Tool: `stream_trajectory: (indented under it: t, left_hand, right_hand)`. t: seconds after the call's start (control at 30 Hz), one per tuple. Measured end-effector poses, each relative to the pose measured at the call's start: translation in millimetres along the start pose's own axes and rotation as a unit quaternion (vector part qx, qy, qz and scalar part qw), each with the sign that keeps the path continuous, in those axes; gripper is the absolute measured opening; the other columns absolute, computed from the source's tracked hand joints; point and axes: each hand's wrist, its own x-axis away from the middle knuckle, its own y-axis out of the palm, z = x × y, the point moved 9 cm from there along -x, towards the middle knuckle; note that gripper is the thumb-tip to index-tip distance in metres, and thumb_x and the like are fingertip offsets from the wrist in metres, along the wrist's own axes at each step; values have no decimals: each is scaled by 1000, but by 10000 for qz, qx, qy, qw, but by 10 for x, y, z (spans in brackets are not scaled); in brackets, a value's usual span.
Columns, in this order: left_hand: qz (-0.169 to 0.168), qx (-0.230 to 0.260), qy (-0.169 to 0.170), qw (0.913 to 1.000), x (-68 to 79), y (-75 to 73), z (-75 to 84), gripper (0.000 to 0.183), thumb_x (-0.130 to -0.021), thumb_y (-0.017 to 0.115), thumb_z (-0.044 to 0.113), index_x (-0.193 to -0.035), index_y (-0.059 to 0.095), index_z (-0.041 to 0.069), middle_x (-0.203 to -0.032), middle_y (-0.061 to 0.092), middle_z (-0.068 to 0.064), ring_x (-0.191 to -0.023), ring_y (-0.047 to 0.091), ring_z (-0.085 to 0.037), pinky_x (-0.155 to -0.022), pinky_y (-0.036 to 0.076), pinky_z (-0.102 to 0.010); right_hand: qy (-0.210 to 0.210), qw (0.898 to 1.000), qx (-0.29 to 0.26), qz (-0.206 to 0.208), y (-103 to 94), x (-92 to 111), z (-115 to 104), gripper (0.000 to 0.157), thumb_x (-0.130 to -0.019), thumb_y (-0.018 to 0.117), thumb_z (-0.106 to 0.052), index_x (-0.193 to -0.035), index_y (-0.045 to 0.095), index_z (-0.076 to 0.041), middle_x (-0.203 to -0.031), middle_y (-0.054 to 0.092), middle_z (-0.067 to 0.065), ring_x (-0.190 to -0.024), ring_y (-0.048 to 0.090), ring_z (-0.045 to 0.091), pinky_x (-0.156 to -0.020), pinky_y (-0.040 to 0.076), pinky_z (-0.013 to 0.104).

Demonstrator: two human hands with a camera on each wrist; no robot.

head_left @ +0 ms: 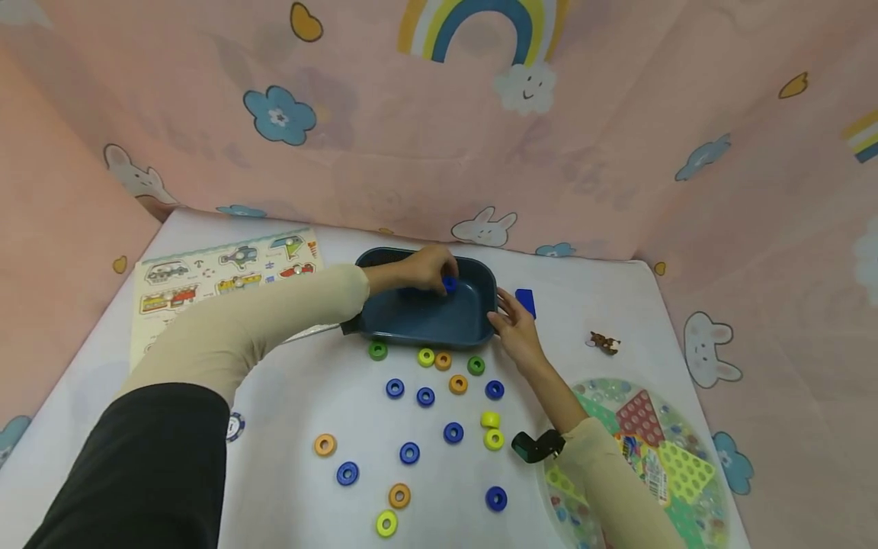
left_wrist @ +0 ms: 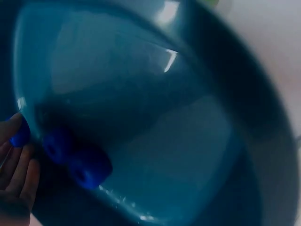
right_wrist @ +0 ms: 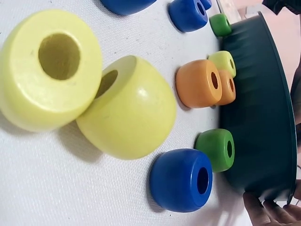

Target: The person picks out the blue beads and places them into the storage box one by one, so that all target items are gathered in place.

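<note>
Pink printed cloth [head_left: 384, 137] with rainbows, rabbits and clouds hangs around the white-covered desk [head_left: 274, 473]. At its back left corner lies a flat cream board [head_left: 165, 290] printed with vehicles, partly hidden by the cream left sleeve [head_left: 295, 305]; nearer, a dark-and-white round chip [head_left: 236, 427] shows beside that arm. Near the middle of the back edge sits a dark blue-green rounded rectangular pan [head_left: 425, 332], its long side facing the person, probably so both arms reach it. Over its inside, the left hand [head_left: 421, 268] has its fingers bent, thumb and fingertips pinching a blue barrel-shaped bead [head_left: 449, 284], a hold that suits so small a piece; two other blue beads [left_wrist: 89, 167] rest on the pan's floor. On the person's side of the pan, loose green, yellow, orange and blue beads [right_wrist: 195, 84] lie scattered, mostly flat end down, which should stop them rolling. At the pan's right end, the right hand [head_left: 517, 333] is partly closed, thumb at the rim and fingers against the outer wall, likely steadying it. Just beyond is a flat blue piece [head_left: 526, 303]; toward the desk's right edge lie a small brown figure [head_left: 604, 343] and, nearer the person, a clear round pack [head_left: 686, 469].
</note>
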Motion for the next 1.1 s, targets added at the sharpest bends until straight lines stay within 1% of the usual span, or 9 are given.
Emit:
stream_trajectory:
  t: [0.1,0.23,0.4,0.5,0.63,0.8,0.83,0.97,1.1]
  left_hand:
    - [-163,-248,9,9996,-30,101,-4,31,-66,80,-2,-95,68,-5,-89,65,-12,-83,60,-22,-74,49,-29]
    - [-301,-267,-37,9992,-4,164,-8,33,-67,80,-2,-97,68,-5,-92,66,-12,-85,60,-22,-75,49,-29]
    - [-104,-95,-26,9999,83,65,39,30,-69,80,3,-97,68,-2,-95,66,-10,-89,60,-21,-78,47,-28]
    - [6,257,16,9997,181,-25,92,30,-72,79,5,-99,68,-3,-96,66,-11,-90,61,-21,-79,47,-28]
    - [101,684,77,9976,384,-128,161,29,-76,77,11,-100,68,-2,-96,67,-12,-86,61,-19,-76,48,-27]
    - [353,1121,91,9930,700,-226,191,25,-80,74,20,-99,70,4,-93,67,-1,-83,60,-13,-74,48,-26]
    - [387,1219,102,9917,790,-254,246,24,-81,73,19,-100,69,3,-94,66,-2,-83,60,-15,-75,48,-28]
    - [447,1585,120,9863,1086,-214,290,24,-82,71,20,-101,69,5,-95,66,0,-84,60,-15,-75,49,-29]
    - [577,1738,289,9827,1355,-74,327,22,-83,71,21,-100,69,9,-94,66,3,-82,60,-13,-75,50,-32]
  right_hand:
    - [31,10000,-1,2,-2,7,6,52,-96,49,-6,-144,31,-12,-143,36,12,-125,41,25,-98,37,36]
    - [91,10000,32,-3,1,14,17,52,-96,49,-7,-144,31,-12,-143,36,12,-125,41,25,-98,37,36]
    - [71,9999,92,-16,-5,22,7,52,-96,48,-7,-144,30,-12,-144,35,11,-126,40,25,-97,37,36]
    - [8,10000,41,-19,-4,21,-11,52,-96,48,-7,-144,30,-12,-144,35,11,-125,40,24,-97,37,35]
    - [-19,10000,20,-26,6,16,-17,52,-96,48,-6,-144,30,-12,-144,35,11,-126,40,24,-97,37,34]
    - [-1,10000,83,-34,8,10,-3,51,-96,48,-7,-144,31,-11,-144,35,12,-126,40,25,-97,38,35]
    - [-3,10000,80,-36,8,9,-2,51,-96,48,-6,-144,30,-11,-144,35,13,-126,40,26,-97,38,35]
    - [-5,9999,103,9,1,10,-5,51,-96,48,-6,-144,30,-10,-144,35,13,-125,40,26,-97,37,35]
    - [-48,9999,97,18,2,10,-16,52,-96,48,-6,-144,30,-10,-143,35,14,-125,40,27,-97,37,36]
